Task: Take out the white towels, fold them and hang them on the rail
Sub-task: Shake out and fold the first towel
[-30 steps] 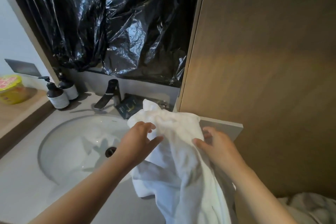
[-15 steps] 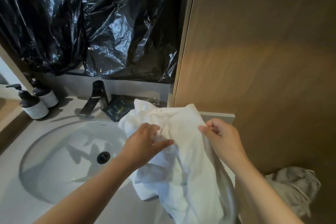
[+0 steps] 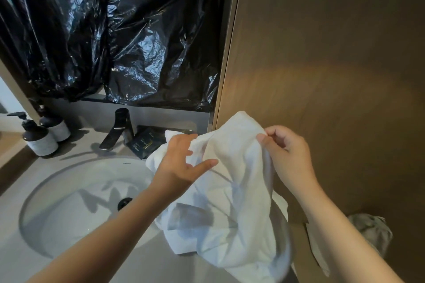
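Observation:
A rumpled white towel (image 3: 232, 193) hangs over the right end of the counter, beside the basin. My right hand (image 3: 287, 154) pinches its raised upper edge between thumb and fingers. My left hand (image 3: 181, 163) lies against the towel's left side with fingers spread, thumb pointing right; its fingertips touch the cloth but do not clearly close on it. The towel's lower part drapes down past the counter edge. No rail is in view.
A white round basin (image 3: 76, 204) with a dark tap (image 3: 119, 128) fills the left. Two pump bottles (image 3: 39, 138) stand at the back left. A dark packet (image 3: 145, 145) lies behind the towel. Black plastic sheeting (image 3: 119, 37) covers the mirror. A wooden panel (image 3: 333, 64) stands right; a grey cloth (image 3: 370, 232) lies below.
My right hand has lifted the towel's upper edge higher and to the right. My left hand has opened its fingers on the towel's left side. The view shifted slightly.

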`<act>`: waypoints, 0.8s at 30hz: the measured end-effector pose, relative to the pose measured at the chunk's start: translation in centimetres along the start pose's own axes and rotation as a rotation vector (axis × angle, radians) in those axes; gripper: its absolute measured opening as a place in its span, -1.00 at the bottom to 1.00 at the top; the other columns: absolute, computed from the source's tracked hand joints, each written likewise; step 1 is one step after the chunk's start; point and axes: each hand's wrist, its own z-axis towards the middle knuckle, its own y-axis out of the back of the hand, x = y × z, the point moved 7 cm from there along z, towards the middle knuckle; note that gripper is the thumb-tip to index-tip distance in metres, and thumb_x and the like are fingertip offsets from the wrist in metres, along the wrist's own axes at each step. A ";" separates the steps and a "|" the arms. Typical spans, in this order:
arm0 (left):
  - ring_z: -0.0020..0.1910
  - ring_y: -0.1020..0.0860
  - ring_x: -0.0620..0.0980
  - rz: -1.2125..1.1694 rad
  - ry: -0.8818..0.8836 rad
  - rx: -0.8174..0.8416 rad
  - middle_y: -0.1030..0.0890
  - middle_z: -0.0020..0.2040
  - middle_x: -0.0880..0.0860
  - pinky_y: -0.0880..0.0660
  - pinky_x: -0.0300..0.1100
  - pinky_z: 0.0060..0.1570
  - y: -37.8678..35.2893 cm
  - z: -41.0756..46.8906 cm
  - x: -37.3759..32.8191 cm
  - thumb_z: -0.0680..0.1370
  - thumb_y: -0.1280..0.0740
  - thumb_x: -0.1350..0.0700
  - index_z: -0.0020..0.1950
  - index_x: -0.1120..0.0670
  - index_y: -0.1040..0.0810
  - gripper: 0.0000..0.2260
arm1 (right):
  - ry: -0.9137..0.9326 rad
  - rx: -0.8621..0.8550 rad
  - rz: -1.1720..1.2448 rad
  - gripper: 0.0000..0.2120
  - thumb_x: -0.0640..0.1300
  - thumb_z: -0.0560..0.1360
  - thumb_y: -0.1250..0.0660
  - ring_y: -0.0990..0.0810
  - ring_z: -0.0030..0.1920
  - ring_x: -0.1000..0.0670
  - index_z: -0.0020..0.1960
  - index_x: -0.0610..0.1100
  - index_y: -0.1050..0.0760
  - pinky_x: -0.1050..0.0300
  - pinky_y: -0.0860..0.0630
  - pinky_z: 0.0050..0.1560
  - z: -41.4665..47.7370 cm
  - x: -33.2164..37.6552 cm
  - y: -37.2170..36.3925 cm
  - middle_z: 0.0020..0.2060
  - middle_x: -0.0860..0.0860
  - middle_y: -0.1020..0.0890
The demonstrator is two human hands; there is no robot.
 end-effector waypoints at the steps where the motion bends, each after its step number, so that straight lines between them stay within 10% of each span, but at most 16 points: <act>1: 0.10 -0.48 -0.10 0.020 0.008 0.031 -0.34 0.24 -0.14 -0.44 -0.48 -0.05 0.2 0.3 -0.4 0.33 -0.44 -0.28 0.37 -0.06 -0.39 -0.33 | 0.006 0.002 0.005 -0.82 -0.14 0.56 -0.35 -0.37 -0.44 0.16 -0.22 -0.08 -0.55 0.33 -0.28 -0.40 0.1 0.3 0.1 -0.48 0.18 -0.46; 8: -0.06 -0.62 0.08 -0.136 -0.023 0.203 -0.63 -0.04 0.11 -0.64 -0.07 -0.08 0.5 1.8 -4.5 0.53 -0.37 -0.07 -0.06 0.09 -0.66 -0.76 | 0.051 -0.042 0.059 -0.84 -0.13 0.57 -0.34 -0.48 -0.33 0.10 -0.19 -0.06 -0.59 0.24 -0.39 -0.31 1.3 2.8 1.5 -0.32 -0.01 -0.59; 15: -0.14 -0.67 -0.03 -0.162 -0.034 0.139 -0.69 -0.13 -0.01 -0.63 0.03 -0.03 1.4 2.3 -6.7 0.52 -0.35 -0.12 -0.01 0.01 -0.63 -0.78 | 0.144 -0.112 0.103 -0.84 -0.14 0.56 -0.35 -0.47 -0.39 0.21 -0.20 -0.04 -0.60 0.44 -0.34 -0.35 4.7 6.3 2.9 -0.41 0.20 -0.55; 24: -0.29 -0.61 -0.21 -0.143 0.058 0.052 -0.67 -0.28 -0.10 -0.55 -0.35 -0.18 -1.5 -0.2 -4.5 0.29 -0.59 -0.09 -0.20 -0.01 -0.66 -0.77 | -0.007 -0.173 0.174 -0.82 -0.15 0.56 -0.34 -0.47 -0.51 0.09 -0.22 -0.12 -0.57 0.18 -0.45 -0.30 6.1 3.9 2.6 -0.53 0.01 -0.56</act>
